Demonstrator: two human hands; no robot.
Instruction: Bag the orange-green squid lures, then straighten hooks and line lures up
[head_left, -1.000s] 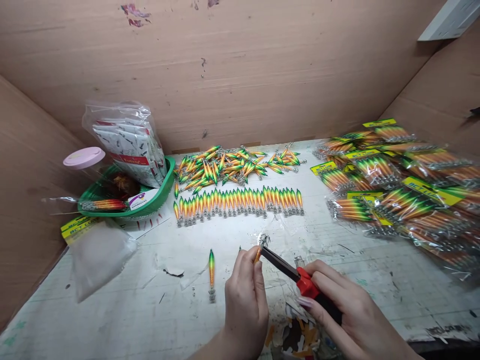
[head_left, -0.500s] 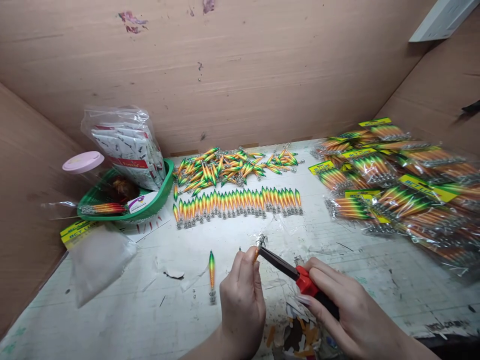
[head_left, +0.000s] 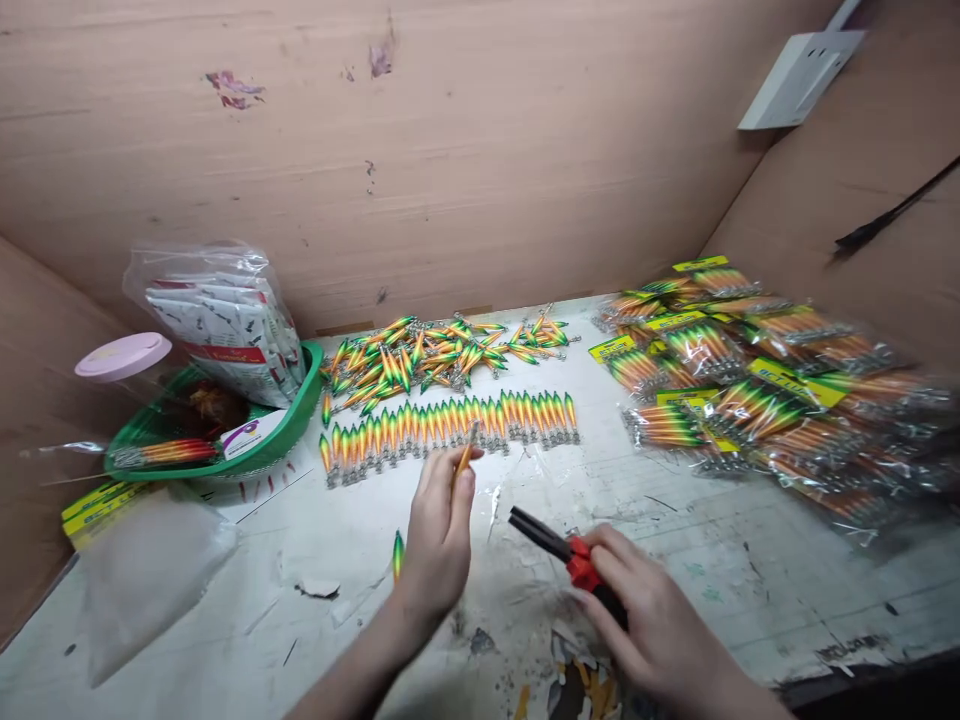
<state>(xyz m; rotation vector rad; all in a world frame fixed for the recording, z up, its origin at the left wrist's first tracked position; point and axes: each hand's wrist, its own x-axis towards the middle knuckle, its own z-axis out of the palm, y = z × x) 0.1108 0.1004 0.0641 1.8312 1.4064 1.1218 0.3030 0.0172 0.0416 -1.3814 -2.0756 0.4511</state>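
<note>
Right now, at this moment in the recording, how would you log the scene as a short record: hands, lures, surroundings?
left hand: holds one lure
right hand: grips red-and-black pliers, tips apart from that lure
lone lure: beside the left arm, lower end hidden
row of lures: side by side, green ends away from the person
loose pile: behind the row
packaged lures: heaped at right, yellow headers
green basket: at left, holds a bag of packets
</note>
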